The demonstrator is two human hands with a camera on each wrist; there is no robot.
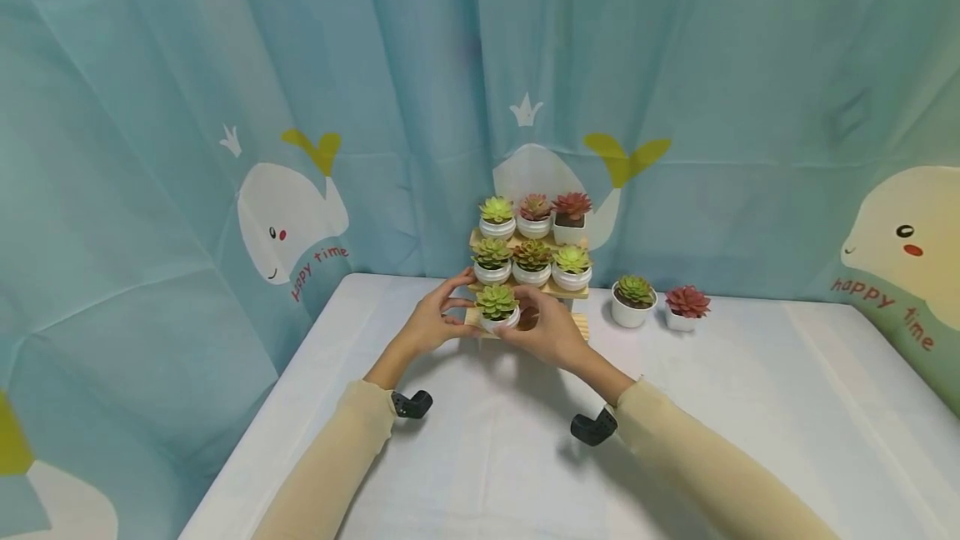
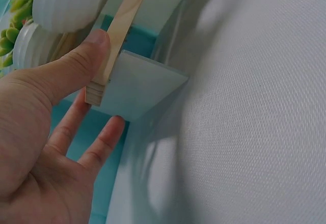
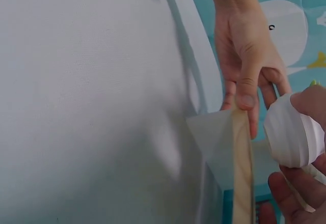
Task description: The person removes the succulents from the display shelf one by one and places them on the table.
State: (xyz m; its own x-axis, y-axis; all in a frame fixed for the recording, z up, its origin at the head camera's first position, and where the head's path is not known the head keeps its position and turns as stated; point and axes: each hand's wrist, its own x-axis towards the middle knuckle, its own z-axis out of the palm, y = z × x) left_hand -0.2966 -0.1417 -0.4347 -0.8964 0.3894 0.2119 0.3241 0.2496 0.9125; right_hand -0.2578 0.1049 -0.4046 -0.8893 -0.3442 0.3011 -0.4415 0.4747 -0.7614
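Note:
A tiered stand with wooden shelves [image 1: 582, 326] and pale side panels [image 2: 145, 84] stands at the table's back edge. My left hand [image 1: 431, 323] holds the left end of its lowest shelf, thumb on the wood [image 2: 119, 33] and fingers behind it. My right hand [image 1: 553, 333] grips a green succulent [image 1: 497, 301] by its white ribbed pot [image 3: 289, 132], at the left part of that lowest shelf. In the right wrist view a gap shows between the pot and the shelf edge. Potted succulents fill the middle row [image 1: 532, 258] and top row [image 1: 535, 211].
Right of the stand, a green succulent in a round white pot [image 1: 632, 302] and a red succulent in a white pot [image 1: 686, 307] stand on the white-covered table [image 1: 750, 407]. A blue whale-print curtain [image 1: 420, 107] hangs close behind the stand.

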